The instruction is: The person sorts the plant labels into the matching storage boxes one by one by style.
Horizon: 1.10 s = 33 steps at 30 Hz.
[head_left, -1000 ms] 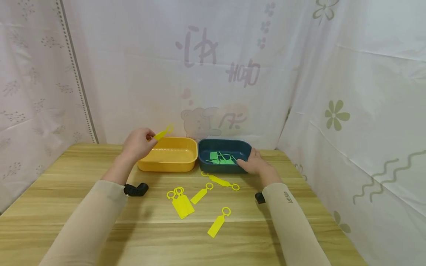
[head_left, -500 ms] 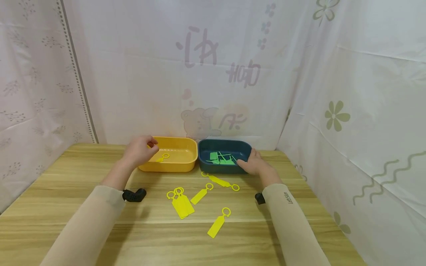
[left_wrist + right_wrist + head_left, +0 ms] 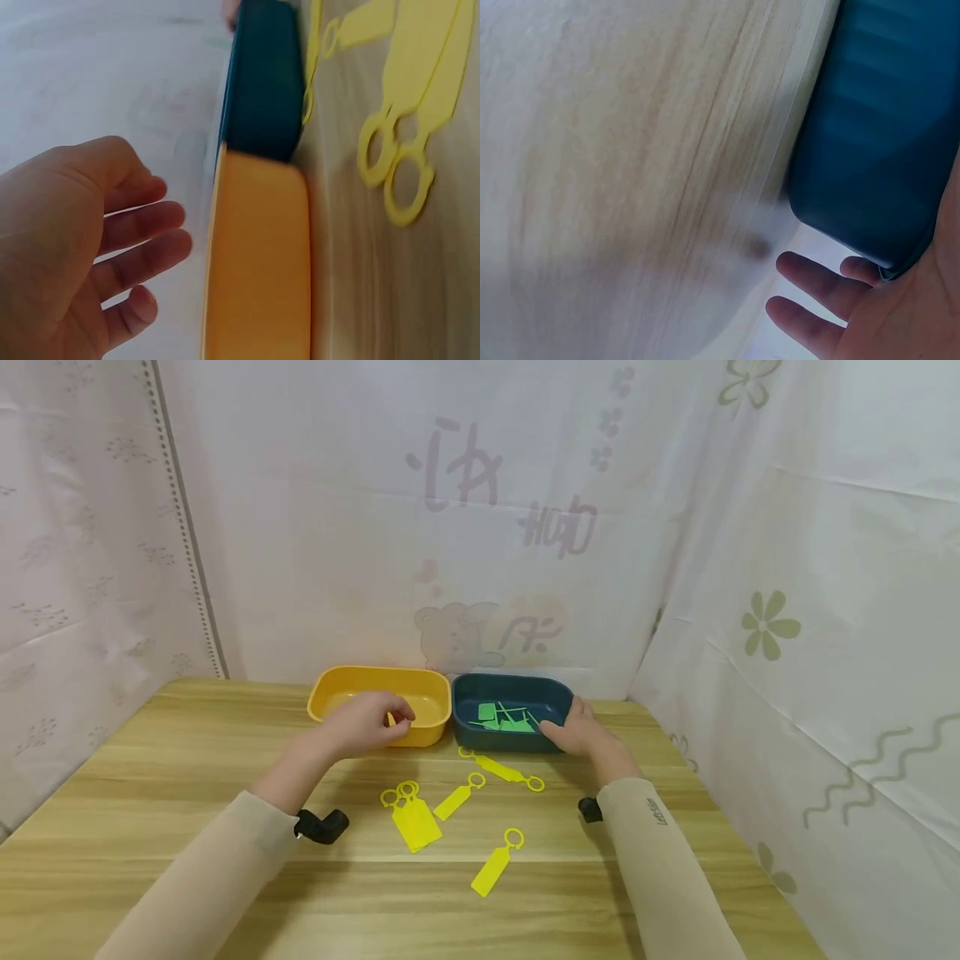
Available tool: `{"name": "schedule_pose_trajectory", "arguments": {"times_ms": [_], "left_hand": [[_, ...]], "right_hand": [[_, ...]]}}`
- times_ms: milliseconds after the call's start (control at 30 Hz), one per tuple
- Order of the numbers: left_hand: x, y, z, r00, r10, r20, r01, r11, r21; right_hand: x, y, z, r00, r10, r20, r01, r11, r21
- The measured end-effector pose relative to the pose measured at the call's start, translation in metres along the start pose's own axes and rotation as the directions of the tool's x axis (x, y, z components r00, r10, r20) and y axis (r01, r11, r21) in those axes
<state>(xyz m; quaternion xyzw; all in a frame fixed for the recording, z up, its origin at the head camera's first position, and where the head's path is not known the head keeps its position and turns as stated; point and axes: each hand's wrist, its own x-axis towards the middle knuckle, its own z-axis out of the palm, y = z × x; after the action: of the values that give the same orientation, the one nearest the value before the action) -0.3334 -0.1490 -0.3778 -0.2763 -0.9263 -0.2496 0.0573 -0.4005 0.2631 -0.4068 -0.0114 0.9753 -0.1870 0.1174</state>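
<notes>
Yellow tags (image 3: 417, 825) flat, some overlapping; blue bin (image 3: 498, 742) upright beside yellow bin (image 3: 429, 737).

A wood-grain bench (image 3: 120, 827) stands before pale hangings on three sides. Faint mauve lettering (image 3: 558, 527) and a cartoon bear (image 3: 457, 635) mark the rear cloth (image 3: 322, 510); sprigs dot the left cloth (image 3: 75, 527), olive flowers and wavy lines (image 3: 862, 772) the right cloth (image 3: 862, 568). Light falls softly, casting blurred shadows.

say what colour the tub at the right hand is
Dark teal-blue tub, clearest in the head view.
</notes>
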Motion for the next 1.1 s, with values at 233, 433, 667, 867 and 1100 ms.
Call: {"name": "schedule_pose_trajectory", "arguments": {"times_ms": [233, 433, 667, 867, 1100], "left_hand": [[0.000, 0.023, 0.014, 0.991, 0.048, 0.123, -0.048, 0.999, -0.002], [0.002, 0.026, 0.027, 0.986, 0.068, 0.155, -0.068, 0.998, -0.009], [0.003, 0.039, 0.041, 0.966, 0.051, 0.253, -0.066, 0.997, 0.050], [0.005, 0.046, 0.057, 0.942, 0.023, 0.335, -0.058, 0.994, 0.096], [0.007, 0.052, 0.072, 0.928, -0.012, 0.372, -0.043, 0.989, 0.140]], "right_hand": [[0.001, 0.001, 0.000, 1.000, 0.008, 0.025, -0.008, 1.000, -0.003], [-0.003, -0.001, 0.000, 1.000, 0.003, 0.019, -0.003, 1.000, 0.005], [-0.005, -0.001, 0.000, 1.000, -0.008, 0.001, 0.008, 1.000, -0.005], [-0.003, -0.001, -0.001, 1.000, -0.002, -0.004, 0.002, 1.000, -0.004], [0.009, 0.004, 0.000, 0.999, 0.027, 0.023, -0.027, 1.000, 0.005]]}}
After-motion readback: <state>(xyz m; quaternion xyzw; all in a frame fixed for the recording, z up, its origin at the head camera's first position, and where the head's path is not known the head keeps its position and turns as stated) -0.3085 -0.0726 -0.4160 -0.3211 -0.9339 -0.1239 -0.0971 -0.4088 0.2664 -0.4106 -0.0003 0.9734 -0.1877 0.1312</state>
